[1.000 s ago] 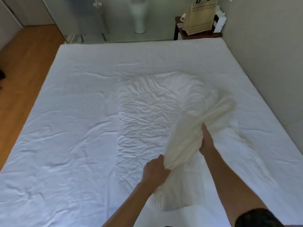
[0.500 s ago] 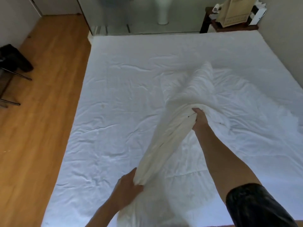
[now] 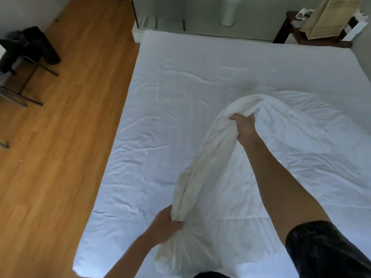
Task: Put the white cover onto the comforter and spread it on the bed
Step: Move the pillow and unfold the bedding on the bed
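Note:
A wide bed (image 3: 180, 63) fills the view, draped in creased white cloth. A bunched, cream-white fold of the comforter (image 3: 202, 163) rises off the bed in a long ridge between my hands. My left hand (image 3: 166, 223) grips its near end low at the front. My right hand (image 3: 244, 127) grips the far end, held up above the middle of the bed. More white fabric (image 3: 301, 125) billows out to the right of that hand. Where the cover ends and the comforter begins cannot be told.
Wooden floor (image 3: 66, 137) runs along the bed's left side. A black chair with dark clothing (image 3: 30, 47) stands at far left. A dark side table with a paper bag (image 3: 325, 19) sits past the bed's far right corner. A glass partition (image 3: 200, 15) lies beyond the bed.
My view has swung left, showing more floor. Both hands have carried the bunched fold leftward and lifted it, and the right hand has reached further up the bed.

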Motion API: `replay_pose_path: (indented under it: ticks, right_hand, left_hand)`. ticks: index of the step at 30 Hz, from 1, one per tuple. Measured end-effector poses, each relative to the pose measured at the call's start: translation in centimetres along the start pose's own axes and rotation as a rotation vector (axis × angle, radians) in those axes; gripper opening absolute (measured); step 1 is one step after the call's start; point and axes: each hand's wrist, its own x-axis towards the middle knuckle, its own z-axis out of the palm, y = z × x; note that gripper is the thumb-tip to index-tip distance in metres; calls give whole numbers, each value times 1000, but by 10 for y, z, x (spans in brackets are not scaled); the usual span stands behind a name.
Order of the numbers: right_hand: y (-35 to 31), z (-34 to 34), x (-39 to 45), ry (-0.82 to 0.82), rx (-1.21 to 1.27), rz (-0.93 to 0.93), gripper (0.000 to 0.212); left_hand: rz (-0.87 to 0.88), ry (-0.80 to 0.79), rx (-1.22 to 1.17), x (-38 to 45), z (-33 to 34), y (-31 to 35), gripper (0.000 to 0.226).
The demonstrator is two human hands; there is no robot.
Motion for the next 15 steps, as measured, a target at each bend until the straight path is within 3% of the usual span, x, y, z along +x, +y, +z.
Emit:
replay_pose_path:
  ticks: [4,7,11,13,15]
  right_hand:
    - [29,148,-18,-106,-183,-79,79]
    - [70,280,-52,-231,-400,-68,94]
    - [146,414,-128,-685,-718,41,85]
    - [196,444,-170,-854,-928,67,80]
    - [236,448,-208,-977,-1070,106,77]
  left_hand:
    - [20,-20,-91,-18,-111,-38,65]
    - [-76,103,-124,-45,-220,-93,74]
    - [-311,454,65,-79,-359,-178,72]
    - [-514,652,297,-93,-401,-209,58]
    - [-653,699,478,-99,-420,-231,49]
